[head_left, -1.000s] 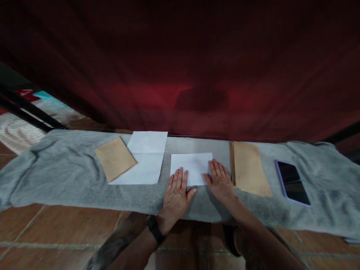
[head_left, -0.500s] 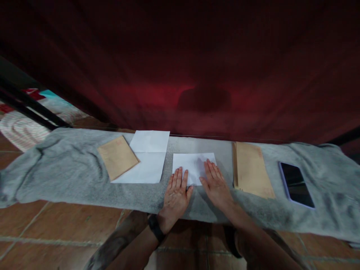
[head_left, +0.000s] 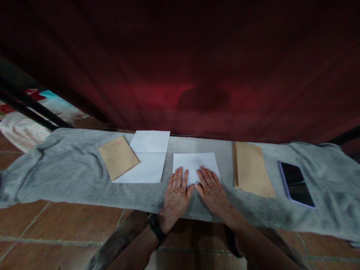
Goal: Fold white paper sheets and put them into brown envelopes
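A white sheet of paper, which looks folded, lies flat on a grey cloth. My left hand rests on its near left part, palm down with the fingers stretched out. Flat on the near right part is my right hand, its fingers also extended. The two thumbs almost meet at the paper's near edge, which the hands partly cover. Neither hand grips anything.
Left of the hands, brown envelopes overlap a creased white sheet. On the right lie a stack of brown envelopes and a phone. A dark red curtain hangs behind the cloth-covered surface.
My right hand has slid toward me and slightly left along the paper, closer to my left hand. My left hand and the paper stay in place.
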The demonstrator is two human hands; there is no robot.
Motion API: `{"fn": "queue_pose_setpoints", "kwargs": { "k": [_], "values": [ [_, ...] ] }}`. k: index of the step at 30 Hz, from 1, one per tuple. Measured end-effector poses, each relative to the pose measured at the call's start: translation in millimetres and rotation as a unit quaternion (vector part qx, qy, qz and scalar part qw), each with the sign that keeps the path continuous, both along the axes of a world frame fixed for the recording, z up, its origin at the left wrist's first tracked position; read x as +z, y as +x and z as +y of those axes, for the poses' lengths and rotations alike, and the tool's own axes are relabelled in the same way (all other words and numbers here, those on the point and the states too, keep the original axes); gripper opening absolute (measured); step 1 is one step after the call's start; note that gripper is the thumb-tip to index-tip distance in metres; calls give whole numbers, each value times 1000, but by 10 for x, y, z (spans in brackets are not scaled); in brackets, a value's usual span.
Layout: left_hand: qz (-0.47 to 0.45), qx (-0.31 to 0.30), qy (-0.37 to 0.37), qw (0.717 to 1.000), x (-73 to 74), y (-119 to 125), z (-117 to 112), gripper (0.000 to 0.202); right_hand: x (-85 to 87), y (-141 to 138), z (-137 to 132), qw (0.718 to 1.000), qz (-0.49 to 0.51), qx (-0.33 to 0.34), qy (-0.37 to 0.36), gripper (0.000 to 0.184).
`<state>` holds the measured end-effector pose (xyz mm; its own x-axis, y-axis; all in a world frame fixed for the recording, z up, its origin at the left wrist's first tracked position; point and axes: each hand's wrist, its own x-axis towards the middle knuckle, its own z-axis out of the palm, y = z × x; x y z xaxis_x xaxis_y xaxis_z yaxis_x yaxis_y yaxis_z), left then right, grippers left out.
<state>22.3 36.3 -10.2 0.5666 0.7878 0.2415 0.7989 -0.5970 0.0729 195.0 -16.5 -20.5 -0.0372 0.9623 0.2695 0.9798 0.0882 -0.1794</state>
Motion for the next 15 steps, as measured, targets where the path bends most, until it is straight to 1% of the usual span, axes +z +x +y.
{"fn": "queue_pose_setpoints", "kwargs": {
  "k": [6, 10, 15],
  "values": [
    [-8, 8, 2, 1000, -9, -1, -2, 60, -40, 47, 16, 999, 3, -34, -1, 57],
    [-11, 18, 5, 1000, -30, -16, 5, 64, -41, 89, 17, 999, -2, -49, -3, 57],
    [-22, 20, 5, 1000, -27, -19, 6, 65, -43, 147, 11, 998, -15, -67, -5, 56]
  ]
}}
